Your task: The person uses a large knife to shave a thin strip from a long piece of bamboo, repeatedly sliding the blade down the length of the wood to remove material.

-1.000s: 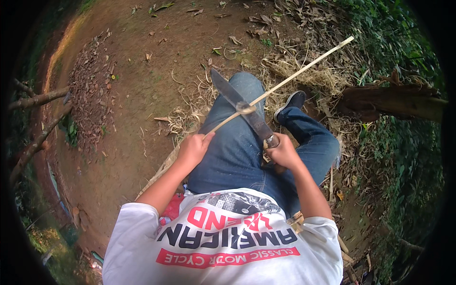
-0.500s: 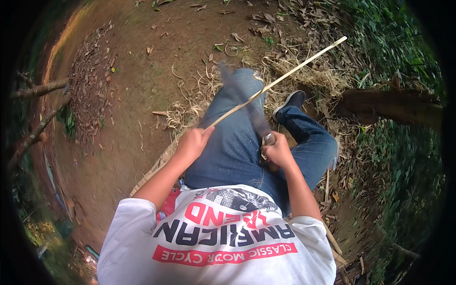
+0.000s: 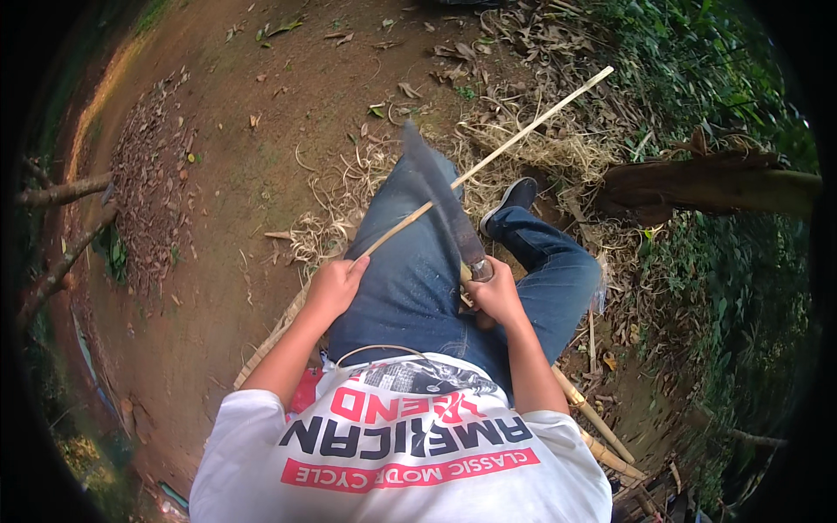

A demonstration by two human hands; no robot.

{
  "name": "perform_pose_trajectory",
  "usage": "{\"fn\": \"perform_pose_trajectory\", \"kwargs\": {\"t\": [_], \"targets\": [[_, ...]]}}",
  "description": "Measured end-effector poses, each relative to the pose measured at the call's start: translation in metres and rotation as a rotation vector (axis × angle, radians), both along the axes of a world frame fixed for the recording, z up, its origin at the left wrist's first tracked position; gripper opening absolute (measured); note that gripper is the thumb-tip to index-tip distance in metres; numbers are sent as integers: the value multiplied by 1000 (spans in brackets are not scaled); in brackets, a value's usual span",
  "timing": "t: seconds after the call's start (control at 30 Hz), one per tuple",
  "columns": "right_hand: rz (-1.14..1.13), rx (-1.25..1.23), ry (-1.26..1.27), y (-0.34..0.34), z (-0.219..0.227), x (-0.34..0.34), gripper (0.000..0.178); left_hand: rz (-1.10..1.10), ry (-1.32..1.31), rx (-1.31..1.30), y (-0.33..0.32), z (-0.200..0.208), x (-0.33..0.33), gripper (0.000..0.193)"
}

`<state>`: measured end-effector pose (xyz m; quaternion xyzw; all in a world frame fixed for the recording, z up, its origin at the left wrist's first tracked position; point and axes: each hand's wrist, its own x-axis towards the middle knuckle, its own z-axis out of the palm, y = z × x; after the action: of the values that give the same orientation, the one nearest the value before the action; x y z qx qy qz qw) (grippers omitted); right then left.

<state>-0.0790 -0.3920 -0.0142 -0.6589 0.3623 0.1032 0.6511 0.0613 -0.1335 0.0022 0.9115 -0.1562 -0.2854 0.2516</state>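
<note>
Two hands grip: left hand (image 3: 334,286) the stick (image 3: 488,159), right hand (image 3: 493,295) the knife (image 3: 440,193), now raised higher than before.

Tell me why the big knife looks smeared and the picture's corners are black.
Head view: the broad dark steel blade is motion-blurred, while the thin pale bamboo strip stays sharp; the fisheye lens leaves black corners and bends edges; daylight is soft and shaded, without glare.
</note>
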Motion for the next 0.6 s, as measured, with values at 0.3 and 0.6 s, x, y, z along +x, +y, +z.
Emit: {"fn": "perform_pose_trajectory", "kwargs": {"t": [0.3, 0.6], "targets": [[-558, 159, -167, -38, 15, 8, 18, -90, -61, -75, 22, 2, 2, 51], [-895, 147, -434, -51, 19, 3, 22, -166, -9, -115, 75, -5, -7, 45]]}}
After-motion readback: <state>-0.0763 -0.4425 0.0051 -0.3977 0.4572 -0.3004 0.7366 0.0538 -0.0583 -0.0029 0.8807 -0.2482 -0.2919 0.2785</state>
